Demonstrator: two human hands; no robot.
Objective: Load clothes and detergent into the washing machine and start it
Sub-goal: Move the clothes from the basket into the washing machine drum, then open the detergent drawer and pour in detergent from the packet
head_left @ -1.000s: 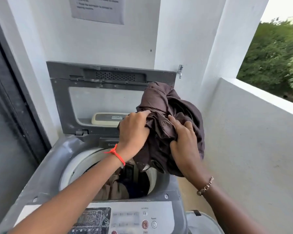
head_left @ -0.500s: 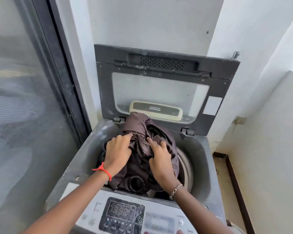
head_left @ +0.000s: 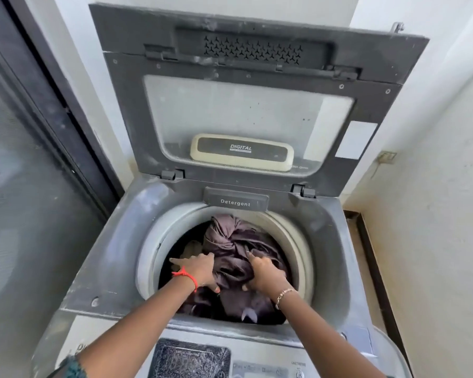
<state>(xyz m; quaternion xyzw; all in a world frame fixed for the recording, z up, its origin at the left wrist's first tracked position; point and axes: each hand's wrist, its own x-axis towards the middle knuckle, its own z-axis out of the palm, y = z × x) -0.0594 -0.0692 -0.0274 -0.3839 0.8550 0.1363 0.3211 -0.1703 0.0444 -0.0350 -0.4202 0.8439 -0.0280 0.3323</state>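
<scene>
two hands reach into the drum [head_left: 150, 241] of the grey top-loading washing machine [head_left: 112, 241]: left hand [head_left: 200, 272] presses flat, fingers spread, on the crumpled dark brown garment [head_left: 230, 241] lying inside; right hand [head_left: 266, 274] sinks into its folds, possibly gripping.

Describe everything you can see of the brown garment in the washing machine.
The brown garment is a dark, thin, slightly shiny cloth, bunched and creased into a twisted heap. It lies inside the round tub of the washing machine, filling its middle and right, with a knotted end near the back rim. Other clothes show beneath it on the left. The left hand and right hand both rest on it from the front; whether their fingers grip it is unclear.
</scene>
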